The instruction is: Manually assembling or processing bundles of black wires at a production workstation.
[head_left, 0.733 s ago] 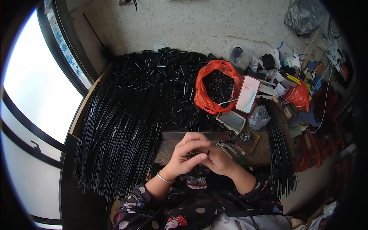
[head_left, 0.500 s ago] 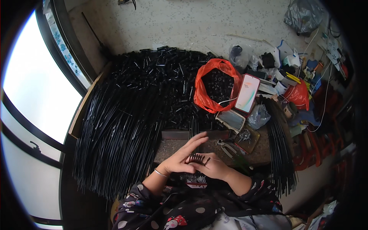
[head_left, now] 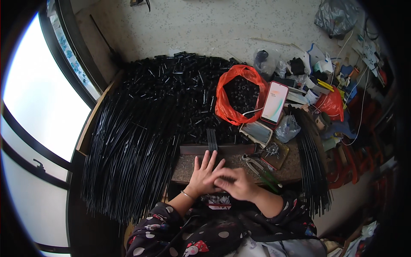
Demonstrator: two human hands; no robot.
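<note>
My left hand (head_left: 204,174) lies palm down with its fingers stretched out and spread. Just past its fingertips a narrow bundle of thin black rods (head_left: 212,138) reaches over a dark bar (head_left: 192,149) at the bench edge. The near ends of these rods are hidden under the hand. Beside it, my right hand (head_left: 239,185) overlaps the left hand's thumb side with bent fingers. Those fingers are smeared by motion, so anything between them cannot be made out.
Long black rods (head_left: 128,154) hang over the bench at left, more rods (head_left: 311,167) at right. Behind lie heaped black parts (head_left: 171,77), a red plastic bag (head_left: 220,92) of small dark parts and a phone (head_left: 274,103). Pliers (head_left: 257,165) lie near a tray of metal bits (head_left: 272,150).
My left hand has turned from edge-on to palm down, its fingers now spread. The row of rod ends between my hands is no longer seen. My right fingers have come over the left hand's side.
</note>
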